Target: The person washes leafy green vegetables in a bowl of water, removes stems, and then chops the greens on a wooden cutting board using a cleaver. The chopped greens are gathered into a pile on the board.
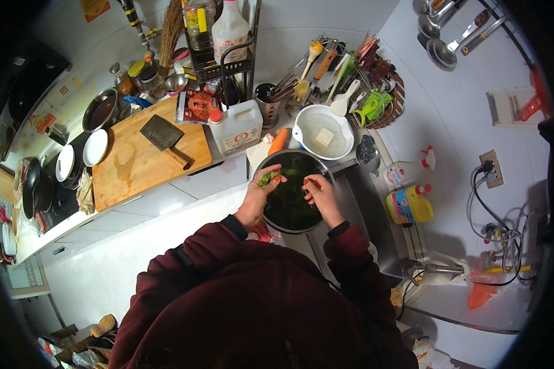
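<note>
A round metal basin (282, 228) sits before me, holding dark liquid with leafy greens in it. My left hand (254, 196) is over its left rim, palm turned up, with a small bunch of green vegetable pieces (268, 178) in the fingers. Over the right side of the basin, my right hand (322, 196) has its fingers curled together. Red shows at the fingertips, and whether they pinch anything is too small to tell. Just behind the basin are a carrot (279, 140) and a white bowl (347, 146) with a pale block like tofu (324, 137) in water.
To the left, a cleaver (161, 132) lies on a wooden cutting board (152, 180). A plastic jug (237, 131) stands beside the board. Right of the basin is a metal sink (358, 193) with a faucet (443, 269). A spray bottle (402, 172) and yellow detergent bottle (411, 205) line the wall.
</note>
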A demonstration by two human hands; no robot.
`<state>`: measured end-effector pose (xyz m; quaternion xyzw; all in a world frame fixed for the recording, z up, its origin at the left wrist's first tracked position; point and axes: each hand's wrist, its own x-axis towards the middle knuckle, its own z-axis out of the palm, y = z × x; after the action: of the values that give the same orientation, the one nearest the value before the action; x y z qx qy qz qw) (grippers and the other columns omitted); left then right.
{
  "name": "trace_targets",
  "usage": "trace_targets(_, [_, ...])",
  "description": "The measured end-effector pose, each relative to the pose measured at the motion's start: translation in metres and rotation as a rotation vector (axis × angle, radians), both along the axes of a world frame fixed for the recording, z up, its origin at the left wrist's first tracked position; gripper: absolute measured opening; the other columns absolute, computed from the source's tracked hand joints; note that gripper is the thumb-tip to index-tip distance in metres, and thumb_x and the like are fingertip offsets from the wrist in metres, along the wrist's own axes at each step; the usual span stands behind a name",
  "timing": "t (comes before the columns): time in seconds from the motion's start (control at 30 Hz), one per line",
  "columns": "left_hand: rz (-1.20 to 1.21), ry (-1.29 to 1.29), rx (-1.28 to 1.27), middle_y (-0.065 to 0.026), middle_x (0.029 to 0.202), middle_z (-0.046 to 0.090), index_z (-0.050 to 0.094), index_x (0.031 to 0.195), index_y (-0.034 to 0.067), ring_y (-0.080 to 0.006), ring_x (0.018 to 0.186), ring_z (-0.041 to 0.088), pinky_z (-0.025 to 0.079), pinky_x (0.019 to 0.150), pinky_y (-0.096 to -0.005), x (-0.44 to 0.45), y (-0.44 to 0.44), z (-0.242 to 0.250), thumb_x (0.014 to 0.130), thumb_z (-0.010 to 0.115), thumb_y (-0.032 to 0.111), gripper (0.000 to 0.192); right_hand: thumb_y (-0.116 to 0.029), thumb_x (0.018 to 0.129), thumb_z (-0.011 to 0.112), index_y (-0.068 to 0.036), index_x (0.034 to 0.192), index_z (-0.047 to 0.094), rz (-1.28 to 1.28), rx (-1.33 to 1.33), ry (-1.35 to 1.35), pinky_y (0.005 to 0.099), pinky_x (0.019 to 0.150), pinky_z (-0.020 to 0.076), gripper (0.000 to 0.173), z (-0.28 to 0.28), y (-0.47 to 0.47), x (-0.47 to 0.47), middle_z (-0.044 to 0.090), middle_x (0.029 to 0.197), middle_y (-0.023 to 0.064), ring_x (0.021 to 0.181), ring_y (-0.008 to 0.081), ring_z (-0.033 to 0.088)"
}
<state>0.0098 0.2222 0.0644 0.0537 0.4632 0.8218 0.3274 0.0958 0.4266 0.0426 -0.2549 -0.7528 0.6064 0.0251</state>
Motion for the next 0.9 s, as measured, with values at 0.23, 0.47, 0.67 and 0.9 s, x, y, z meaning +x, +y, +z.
trace_targets(0.23, [-0.094,0.005,0.066,-0.0091,0.104,0.069,0.064,0.108,0.002,-0.0223,0.119,0.06,0.046,0.106,-0.0375,-0.011,0.012,0.045,0.107,0.053,0.014,0.016,-0.014,0.086,0.07,-0.002,0.111,0.067,0.312,0.846,0.087,0.0461,0.095,0.049,0.027,-0.042,0.015,0.004,0.068,0.111,0.0167,0.112,0.0377,0.06])
trace_targets(0.47, [-0.089,0.139,0.129,-0.0052,0.105,0.069,0.064,0.115,0.0,-0.014,0.098,0.063,0.045,0.1,-0.029,-0.022,0.029,0.112,0.107,0.052,0.01,0.018,-0.02,0.083,0.076,-0.004,0.118,0.066,0.362,0.958,-0.174,0.0471,0.097,0.0491,0.04,-0.052,0.015,0.015,0.066,0.119,0.0169,0.115,0.0375,0.059])
trace_targets(0.67, [-0.126,0.271,0.211,-0.0062,0.096,0.069,0.064,0.108,0.003,-0.0218,0.116,0.06,0.043,0.105,-0.0363,-0.031,0.035,0.166,0.106,0.054,0.016,0.016,-0.011,0.084,0.072,-0.003,0.11,0.07,0.37,0.941,-0.049,0.0468,0.09,0.0526,0.028,-0.044,0.031,0.027,0.068,0.109,0.0154,0.108,0.0356,0.062])
trace_targets(0.9, [-0.123,0.247,0.148,-0.0067,0.092,0.067,0.063,0.108,0.002,-0.0196,0.1,0.063,0.046,0.097,-0.0336,-0.033,0.035,0.17,0.106,0.054,0.018,0.018,-0.007,0.088,0.069,0.001,0.108,0.069,0.153,0.497,0.072,0.0414,0.088,0.0524,0.022,-0.042,0.043,0.023,0.07,0.103,0.0126,0.1,0.0321,0.066])
